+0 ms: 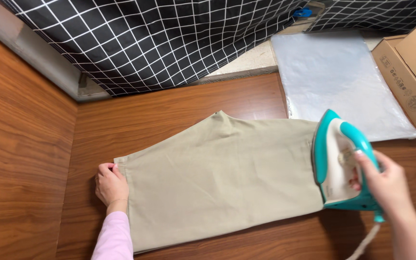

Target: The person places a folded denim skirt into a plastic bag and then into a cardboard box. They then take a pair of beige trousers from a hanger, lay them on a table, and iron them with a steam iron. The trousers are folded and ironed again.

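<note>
A folded beige garment [217, 178] lies flat on the wooden table [169, 103]. My left hand [110, 185], in a pink sleeve, pinches its left edge. My right hand [386, 185] grips the handle of a teal and white iron [339, 161], which sits at the garment's right end, tip pointing away from me. A white cord [364, 240] trails down from the iron's rear.
A clear plastic bag [338, 79] lies flat at the back right. Cardboard boxes [412, 72] stand along the right edge. A black curtain with a white grid [169, 38] hangs behind the table. A wooden side panel [20, 144] rises on the left.
</note>
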